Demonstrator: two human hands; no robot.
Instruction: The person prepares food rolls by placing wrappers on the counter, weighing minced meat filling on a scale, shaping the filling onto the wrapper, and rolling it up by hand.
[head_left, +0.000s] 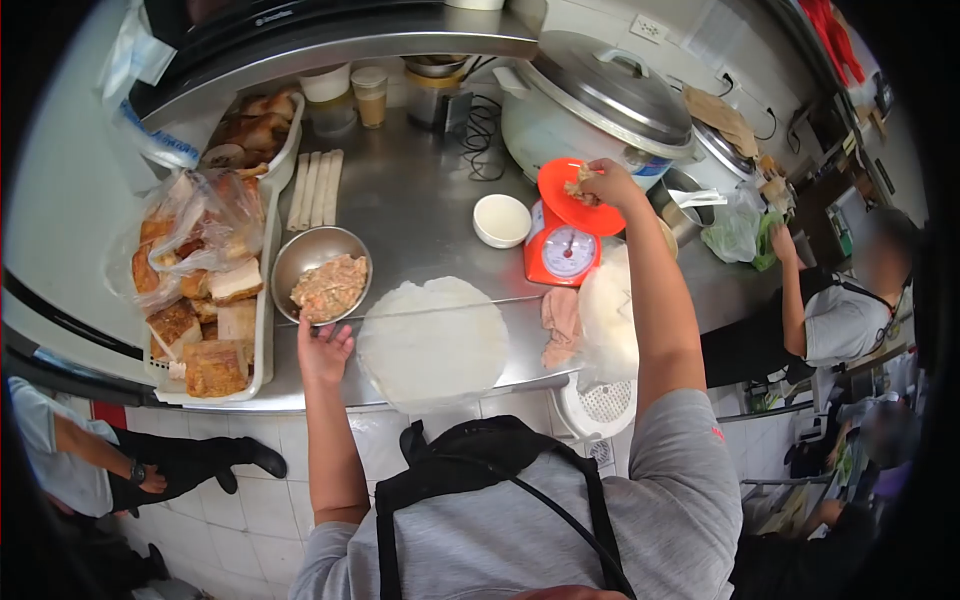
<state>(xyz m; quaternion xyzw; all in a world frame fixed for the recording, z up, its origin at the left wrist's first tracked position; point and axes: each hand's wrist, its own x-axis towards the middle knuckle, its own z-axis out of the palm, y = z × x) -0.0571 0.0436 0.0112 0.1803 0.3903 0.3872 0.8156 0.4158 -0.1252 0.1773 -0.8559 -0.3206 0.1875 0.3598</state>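
Observation:
My right hand (611, 186) is over the orange pan of a kitchen scale (563, 250), its fingers closed on a lump of ground meat filling (578, 186). At the near rim of a metal bowl (283, 268), my left hand (326, 350) is palm up with fingers apart, its thumb touching the rim. More pinkish meat filling (330, 288) fills part of that bowl. Between my arms, thin white round wrappers (432, 340) lie flat at the counter's front edge. A small white bowl (502, 220) stands left of the scale.
A tray (262, 375) of roasted meat chunks is at left, behind it another of roast poultry (255, 130). Rolled white sticks (316, 190) lie nearby. A pink cloth (561, 325), plastic bag (610, 315) and large lidded pot (600, 110) are right. Co-workers (850, 310) stand on both sides.

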